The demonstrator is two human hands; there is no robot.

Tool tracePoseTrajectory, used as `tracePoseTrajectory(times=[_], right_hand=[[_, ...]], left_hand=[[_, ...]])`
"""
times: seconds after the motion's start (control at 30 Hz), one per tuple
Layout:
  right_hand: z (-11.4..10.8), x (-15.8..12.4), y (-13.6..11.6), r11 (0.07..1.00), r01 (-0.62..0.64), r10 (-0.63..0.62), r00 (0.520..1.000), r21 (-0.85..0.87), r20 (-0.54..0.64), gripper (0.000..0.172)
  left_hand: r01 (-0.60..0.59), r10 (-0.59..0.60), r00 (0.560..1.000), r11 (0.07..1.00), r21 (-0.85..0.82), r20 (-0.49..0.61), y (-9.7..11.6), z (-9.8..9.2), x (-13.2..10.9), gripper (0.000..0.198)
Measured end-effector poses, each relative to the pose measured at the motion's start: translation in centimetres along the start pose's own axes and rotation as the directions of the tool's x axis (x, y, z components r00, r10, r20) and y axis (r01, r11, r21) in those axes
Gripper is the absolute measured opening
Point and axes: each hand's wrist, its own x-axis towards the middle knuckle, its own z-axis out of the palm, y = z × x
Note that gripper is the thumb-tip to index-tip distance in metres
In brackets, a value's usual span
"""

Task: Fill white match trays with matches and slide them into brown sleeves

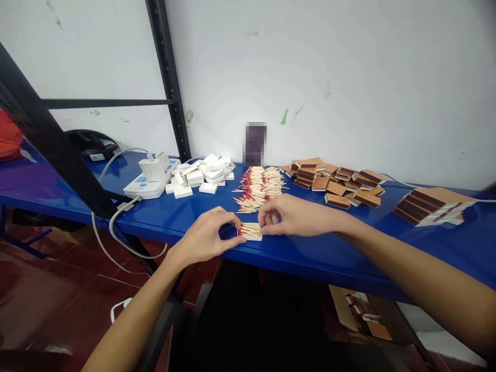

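Note:
A small white matchbox tray [254, 238] lies near the table's front edge, filled with red-headed matches [251, 230]. The thumb and fingers of my left hand [207, 235] grip its left end, by the match heads. My right hand [289, 216] is at the tray's right end with its fingers curled in and the thumb close to the wood ends; whether a match is pinched there is hidden. Just behind the tray spreads a heap of loose matches [261, 186], most lying crosswise with red heads in rows.
White empty trays [207, 174] are piled left of the matches, beside a power strip [149, 183] with cables. Brown matchbox sleeves [337, 181] lie heaped at the right. Further right stand stacked matchboxes [430, 204]. A black rack post [58, 134] rises at left; a box [360, 315] sits below.

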Motion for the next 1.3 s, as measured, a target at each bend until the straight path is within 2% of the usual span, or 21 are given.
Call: tracePoseTrajectory(times=[0.2,0.43,0.7,0.93,1.13,1.3], right_hand=[[1.3,0.5,-0.1,0.999,0.040,-0.040,0.999,0.031,-0.007,0.017],[1.7,0.8,0.1,0.997,0.063,-0.061,0.997,0.046,-0.045,0.015],[2.2,0.7,-0.2,0.998,0.067,-0.067,0.992,-0.004,-0.106,0.028],[2.4,0.9,-0.3,0.991,0.125,-0.130,0.987,-0.055,-0.096,0.018],[1.9,1.1,0.0,0.995,0.093,-0.096,0.992,-0.040,-0.088,0.020],[2.4,1.8,0.2,0.993,0.080,-0.092,0.984,-0.086,-0.154,0.017]], left_hand=[[-0.042,0.042,0.999,0.999,0.004,0.007,0.0,0.0,0.0,0.018],[-0.045,0.045,0.999,0.999,0.021,0.012,0.0,0.0,0.0,0.019],[-0.015,0.015,1.000,0.999,0.029,-0.006,-0.1,0.1,-0.1,0.027],[0.005,-0.005,1.000,0.999,0.033,-0.003,0.0,0.1,-0.1,0.029],[-0.006,0.006,1.000,1.000,0.031,-0.007,-0.1,0.1,-0.2,0.031],[-0.003,0.003,1.000,0.999,0.036,-0.006,-0.2,0.1,-0.2,0.032]])
